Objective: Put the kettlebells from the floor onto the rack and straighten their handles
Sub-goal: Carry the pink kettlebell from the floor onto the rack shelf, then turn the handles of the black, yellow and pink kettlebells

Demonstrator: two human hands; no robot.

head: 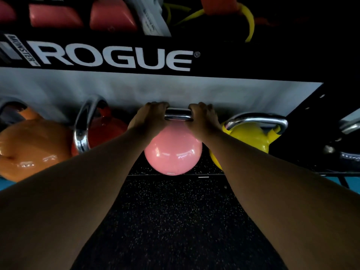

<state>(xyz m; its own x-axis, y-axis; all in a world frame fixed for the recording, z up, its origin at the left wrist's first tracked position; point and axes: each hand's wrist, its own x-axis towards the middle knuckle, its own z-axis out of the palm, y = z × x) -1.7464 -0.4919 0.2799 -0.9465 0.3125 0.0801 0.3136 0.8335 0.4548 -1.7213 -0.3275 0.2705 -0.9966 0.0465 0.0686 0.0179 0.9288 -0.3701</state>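
A pink kettlebell [173,152] with a chrome handle sits on the low shelf of the black rack [109,55], in the middle of the view. My left hand [150,119] and my right hand [202,121] both grip its handle, one at each end, with the handle lying crosswise. An orange kettlebell [33,145] stands at the far left. Beside it a red kettlebell [105,129] has its handle turned sideways. A yellow kettlebell [253,139] stands right of the pink one, its handle crosswise.
A black kettlebell [348,156] shows at the right edge. The upper shelf holds pink weights [56,16] and yellow bands [247,20]. Black speckled rubber floor [175,221] lies below my arms, with blue flooring [5,184] at the sides.
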